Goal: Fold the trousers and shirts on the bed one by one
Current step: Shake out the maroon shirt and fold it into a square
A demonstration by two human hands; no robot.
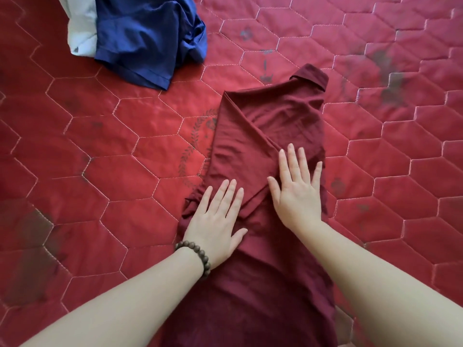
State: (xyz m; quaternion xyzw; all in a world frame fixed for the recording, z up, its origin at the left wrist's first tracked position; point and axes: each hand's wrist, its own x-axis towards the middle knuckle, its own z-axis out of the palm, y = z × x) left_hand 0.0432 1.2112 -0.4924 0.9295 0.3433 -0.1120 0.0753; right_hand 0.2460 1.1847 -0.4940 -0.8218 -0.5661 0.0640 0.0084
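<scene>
Maroon shirt (263, 146) lies lengthwise on the red quilted bed (100, 159), collar at the far end, both sides folded in over the middle. Left hand (215, 219) flat on the near-left fold, fingers straight and spread, gripping nothing. Right hand (298, 191) flat on the right fold, fingers likewise spread. Beaded bracelet (198, 254) on the left wrist. A printed wreath emblem (193, 146) shows on the bed beside the shirt; no readable writing. Far left: crumpled blue garment (147, 38) touching a white garment (80, 26), well apart from the shirt.
</scene>
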